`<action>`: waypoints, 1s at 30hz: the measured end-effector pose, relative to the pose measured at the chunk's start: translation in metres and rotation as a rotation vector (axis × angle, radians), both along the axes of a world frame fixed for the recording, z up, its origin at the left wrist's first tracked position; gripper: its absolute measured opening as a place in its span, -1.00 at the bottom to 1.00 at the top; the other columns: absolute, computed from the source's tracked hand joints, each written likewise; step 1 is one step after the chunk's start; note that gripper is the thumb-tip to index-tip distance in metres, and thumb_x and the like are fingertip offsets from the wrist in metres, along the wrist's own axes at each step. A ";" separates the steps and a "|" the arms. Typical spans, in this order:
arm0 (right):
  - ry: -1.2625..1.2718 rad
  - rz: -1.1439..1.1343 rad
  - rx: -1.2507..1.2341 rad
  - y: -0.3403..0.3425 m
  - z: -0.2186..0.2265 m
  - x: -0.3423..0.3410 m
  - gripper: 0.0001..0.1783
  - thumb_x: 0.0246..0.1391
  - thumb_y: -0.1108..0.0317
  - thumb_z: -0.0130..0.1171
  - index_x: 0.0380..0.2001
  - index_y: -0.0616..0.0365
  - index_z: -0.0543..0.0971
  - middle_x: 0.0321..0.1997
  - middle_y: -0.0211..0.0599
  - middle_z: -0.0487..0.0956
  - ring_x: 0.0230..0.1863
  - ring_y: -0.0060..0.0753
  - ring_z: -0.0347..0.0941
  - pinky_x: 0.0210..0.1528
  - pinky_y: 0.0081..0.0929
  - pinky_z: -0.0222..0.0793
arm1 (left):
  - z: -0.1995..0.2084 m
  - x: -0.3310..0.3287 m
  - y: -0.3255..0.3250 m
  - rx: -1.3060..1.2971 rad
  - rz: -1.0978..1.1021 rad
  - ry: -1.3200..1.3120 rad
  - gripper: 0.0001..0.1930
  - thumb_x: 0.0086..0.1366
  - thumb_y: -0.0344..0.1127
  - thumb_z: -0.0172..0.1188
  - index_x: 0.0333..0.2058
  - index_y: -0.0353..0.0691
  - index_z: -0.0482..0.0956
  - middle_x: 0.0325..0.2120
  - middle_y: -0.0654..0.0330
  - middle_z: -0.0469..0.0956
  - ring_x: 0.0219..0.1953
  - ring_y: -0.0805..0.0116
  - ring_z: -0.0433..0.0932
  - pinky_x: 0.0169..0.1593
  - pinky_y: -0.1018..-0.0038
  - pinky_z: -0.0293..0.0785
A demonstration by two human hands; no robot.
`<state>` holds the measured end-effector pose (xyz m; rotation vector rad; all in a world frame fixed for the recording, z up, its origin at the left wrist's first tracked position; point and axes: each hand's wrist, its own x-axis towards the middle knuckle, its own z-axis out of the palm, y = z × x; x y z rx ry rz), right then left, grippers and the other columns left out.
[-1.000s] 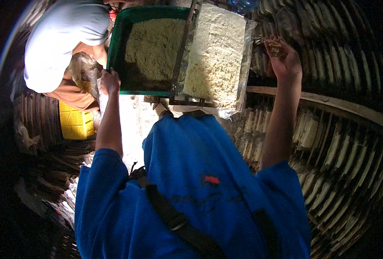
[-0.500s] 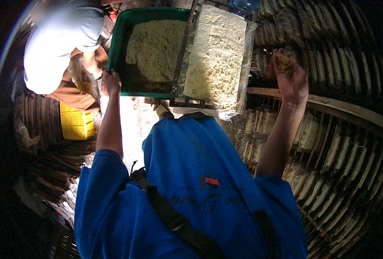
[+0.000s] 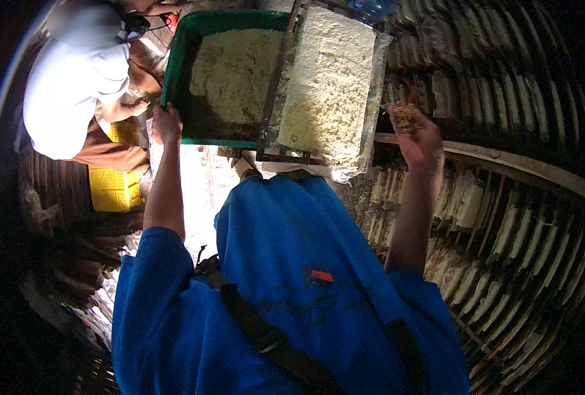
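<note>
Green tub (image 3: 174, 72) smooth glossy plastic; slab (image 3: 329, 85) at 12 o'clock rough, crumbly, matt; yellow crate (image 3: 111, 191) plastic lattice

Green tub (image 3: 177, 79), pale yellow crumbly slab (image 3: 329, 79), yellow crate (image 3: 113, 187), blue shirt (image 3: 292, 283), white shirt (image 3: 75, 92)

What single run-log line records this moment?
left hand: grips green tray edge | right hand: raised, crumbly bits in palm | pale slab: on frame beside tray
</note>
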<state>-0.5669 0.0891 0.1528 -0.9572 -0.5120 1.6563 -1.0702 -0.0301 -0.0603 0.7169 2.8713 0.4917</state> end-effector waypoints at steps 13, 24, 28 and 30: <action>0.052 -0.266 -0.178 -0.026 0.039 -0.036 -0.62 0.14 0.54 -0.08 0.04 0.46 0.32 0.08 0.09 0.39 0.14 0.00 0.30 0.27 -0.12 0.18 | -0.011 -0.006 -0.003 -0.001 -0.061 0.070 -0.57 0.26 0.16 -0.11 -0.21 -0.11 0.36 -0.41 -0.09 0.58 -0.31 -0.11 0.58 -0.27 0.01 0.45; 0.074 -0.197 -0.178 -0.076 0.044 -0.045 -0.55 0.20 0.54 -0.14 0.12 0.53 0.12 0.18 0.22 0.24 0.24 0.04 0.17 0.34 -0.09 0.12 | -0.024 -0.014 -0.003 -0.066 -0.062 0.088 -0.57 0.27 0.15 -0.14 -0.18 -0.10 0.35 -0.41 -0.09 0.59 -0.32 -0.09 0.59 -0.28 0.03 0.47; -0.368 0.080 -0.130 -0.077 0.009 -0.028 -0.57 0.20 0.54 -0.13 0.10 0.54 0.15 0.16 0.20 0.25 0.25 0.05 0.17 0.36 -0.09 0.08 | -0.018 -0.008 -0.003 -0.054 -0.067 0.076 -0.56 0.28 0.15 -0.14 -0.13 -0.09 0.36 -0.41 -0.07 0.59 -0.32 -0.07 0.59 -0.27 0.05 0.47; -0.109 -0.092 -0.180 -0.077 0.017 -0.029 -0.58 0.20 0.53 -0.14 0.09 0.54 0.16 0.16 0.20 0.25 0.24 0.05 0.18 0.34 -0.12 0.12 | -0.016 -0.007 -0.002 -0.070 -0.062 0.067 -0.55 0.28 0.14 -0.13 -0.07 -0.07 0.36 -0.41 -0.07 0.59 -0.32 -0.06 0.59 -0.27 0.05 0.48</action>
